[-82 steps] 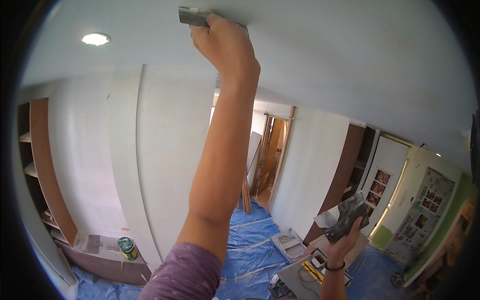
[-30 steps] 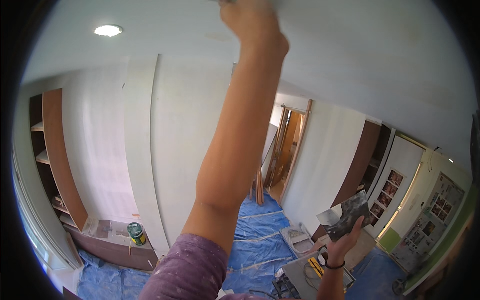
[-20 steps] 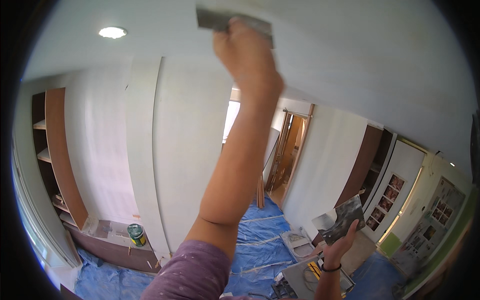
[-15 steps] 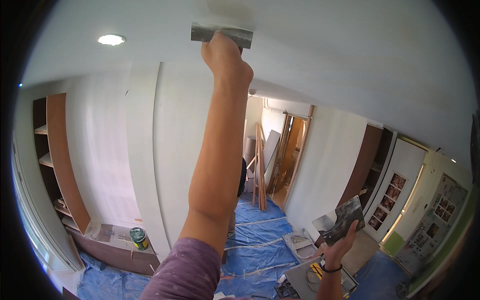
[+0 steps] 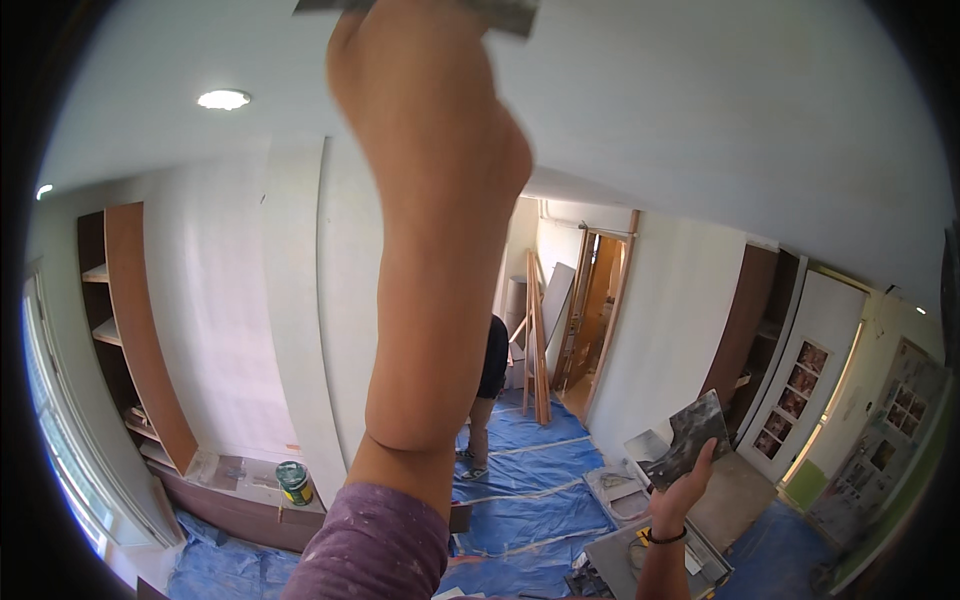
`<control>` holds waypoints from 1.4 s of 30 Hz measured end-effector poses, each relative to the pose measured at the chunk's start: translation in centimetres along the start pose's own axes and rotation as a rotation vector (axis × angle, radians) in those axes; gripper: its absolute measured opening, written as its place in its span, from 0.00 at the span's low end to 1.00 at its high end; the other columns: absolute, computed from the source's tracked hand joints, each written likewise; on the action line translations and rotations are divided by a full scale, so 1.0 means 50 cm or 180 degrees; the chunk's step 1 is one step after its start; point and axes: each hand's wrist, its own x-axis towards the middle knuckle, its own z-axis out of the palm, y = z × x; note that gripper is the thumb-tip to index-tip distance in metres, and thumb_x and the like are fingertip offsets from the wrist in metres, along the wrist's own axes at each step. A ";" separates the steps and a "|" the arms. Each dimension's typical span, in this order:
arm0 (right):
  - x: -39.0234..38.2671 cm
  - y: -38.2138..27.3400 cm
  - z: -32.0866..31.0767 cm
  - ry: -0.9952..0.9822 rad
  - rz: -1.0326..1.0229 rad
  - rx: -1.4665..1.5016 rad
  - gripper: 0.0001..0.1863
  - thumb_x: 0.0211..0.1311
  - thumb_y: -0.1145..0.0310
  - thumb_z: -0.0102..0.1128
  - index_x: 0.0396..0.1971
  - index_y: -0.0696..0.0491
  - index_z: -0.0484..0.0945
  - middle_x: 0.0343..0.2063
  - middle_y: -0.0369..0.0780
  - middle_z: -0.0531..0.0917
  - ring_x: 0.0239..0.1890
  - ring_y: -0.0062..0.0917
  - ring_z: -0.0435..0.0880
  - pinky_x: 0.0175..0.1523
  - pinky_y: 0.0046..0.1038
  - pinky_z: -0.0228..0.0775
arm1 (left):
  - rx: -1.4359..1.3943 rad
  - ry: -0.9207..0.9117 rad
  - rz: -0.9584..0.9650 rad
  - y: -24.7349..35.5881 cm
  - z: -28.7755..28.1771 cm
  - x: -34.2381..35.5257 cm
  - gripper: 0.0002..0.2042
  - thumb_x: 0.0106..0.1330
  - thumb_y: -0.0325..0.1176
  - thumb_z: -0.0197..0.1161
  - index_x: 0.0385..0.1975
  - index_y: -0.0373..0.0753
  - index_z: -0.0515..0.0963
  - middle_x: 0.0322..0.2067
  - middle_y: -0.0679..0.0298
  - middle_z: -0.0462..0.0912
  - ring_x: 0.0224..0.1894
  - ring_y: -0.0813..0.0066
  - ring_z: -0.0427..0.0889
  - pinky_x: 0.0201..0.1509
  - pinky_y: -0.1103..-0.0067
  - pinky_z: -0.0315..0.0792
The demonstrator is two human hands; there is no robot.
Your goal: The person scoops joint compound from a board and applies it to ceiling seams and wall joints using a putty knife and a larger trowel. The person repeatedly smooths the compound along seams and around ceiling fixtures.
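My left hand (image 5: 410, 50) is raised to the ceiling (image 5: 680, 100) in a purple-sleeved, outstretched arm, gripping a wide metal blade (image 5: 510, 20) that runs off the top edge; the hand is blurred and hides much of it. Whether the blade touches the ceiling I cannot tell. At lower right, my right hand (image 5: 682, 478), a black band at its wrist, grips a square metal plate (image 5: 678, 440) smeared grey and black, thumb along it. A round ceiling light (image 5: 224, 99) glows to the left of the raised arm.
Another person (image 5: 490, 360) in a dark top stands beyond my forearm on blue sheeting (image 5: 540, 470). Planks (image 5: 535, 340) lean beside a doorway (image 5: 600, 310). An open shelf unit (image 5: 125, 300) is left; a green tub (image 5: 294, 482) sits on a ledge. Tool cases (image 5: 610, 560) lie below right.
My left hand moved down and left, then back up with the blade, now cut off at the top. The view shifted slightly. The other person has come more into sight behind my forearm.
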 end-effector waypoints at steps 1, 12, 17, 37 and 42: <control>-0.005 0.001 0.004 0.0087 0.0064 -0.0014 0.42 0.70 0.44 0.61 0.68 0.63 0.60 0.66 0.47 0.70 0.66 0.37 0.72 0.71 0.39 0.65 | 0.0418 -0.0016 0.0077 -0.034 -0.041 -0.007 0.17 0.74 0.25 0.51 0.59 0.23 0.67 0.55 0.52 0.74 0.53 0.63 0.77 0.67 0.64 0.71; 0.014 0.016 -0.021 -0.0084 0.0200 0.0064 0.40 0.73 0.46 0.58 0.71 0.61 0.60 0.69 0.44 0.68 0.69 0.35 0.69 0.74 0.37 0.59 | -0.0472 0.0970 -0.1311 -0.161 -0.082 0.070 0.21 0.77 0.26 0.48 0.66 0.24 0.59 0.62 0.47 0.67 0.60 0.52 0.74 0.67 0.54 0.70; 0.027 0.002 -0.050 0.0122 0.0132 -0.0069 0.41 0.72 0.46 0.59 0.71 0.61 0.60 0.70 0.44 0.67 0.70 0.35 0.68 0.74 0.37 0.57 | -0.0526 0.0788 -0.1329 -0.146 -0.024 0.041 0.21 0.75 0.23 0.47 0.65 0.24 0.61 0.62 0.46 0.66 0.59 0.45 0.73 0.66 0.53 0.70; -0.074 0.184 -0.010 -0.0943 0.2864 0.1729 0.23 0.77 0.55 0.53 0.61 0.55 0.73 0.53 0.42 0.84 0.54 0.35 0.84 0.62 0.39 0.76 | 0.2114 -0.2359 -0.1035 0.021 -0.387 -0.518 0.22 0.73 0.21 0.53 0.67 0.38 0.69 0.62 0.49 0.74 0.55 0.60 0.78 0.57 0.68 0.74; -0.117 0.250 -0.006 -0.1258 0.4195 0.2674 0.23 0.78 0.55 0.49 0.59 0.56 0.74 0.51 0.44 0.85 0.52 0.37 0.85 0.60 0.39 0.78 | 0.1458 -0.3774 -0.1048 0.031 -0.423 -0.641 0.38 0.59 0.24 0.68 0.73 0.47 0.65 0.74 0.51 0.59 0.77 0.47 0.56 0.80 0.55 0.51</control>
